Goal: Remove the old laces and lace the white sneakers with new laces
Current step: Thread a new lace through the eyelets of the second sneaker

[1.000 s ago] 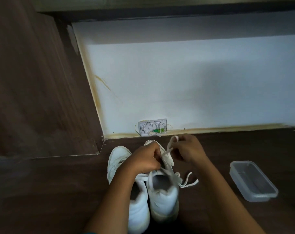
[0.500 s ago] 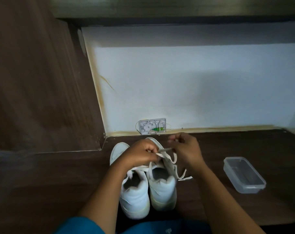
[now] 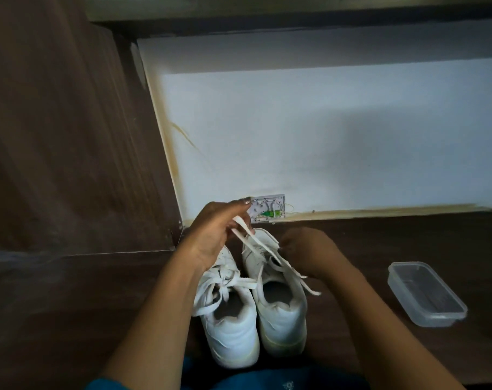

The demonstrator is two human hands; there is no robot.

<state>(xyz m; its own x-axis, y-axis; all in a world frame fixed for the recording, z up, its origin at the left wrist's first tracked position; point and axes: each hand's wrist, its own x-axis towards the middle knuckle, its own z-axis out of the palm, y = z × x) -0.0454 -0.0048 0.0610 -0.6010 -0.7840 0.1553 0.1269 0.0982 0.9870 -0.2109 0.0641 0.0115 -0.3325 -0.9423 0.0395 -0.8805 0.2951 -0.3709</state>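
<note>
Hands work on the right sneaker (image 3: 281,313): left hand (image 3: 214,235) grips its lace (image 3: 260,246) lifted above the toe, right hand (image 3: 306,253) pinches it near the eyelets, so unlacing looks partway done, with the left sneaker (image 3: 233,327) beside it fully laced.

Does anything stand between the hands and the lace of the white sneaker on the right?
Nothing visible does. The left hand holds the lace, lifted above the right white sneaker, and the right hand pinches it by the eyelets.
</note>
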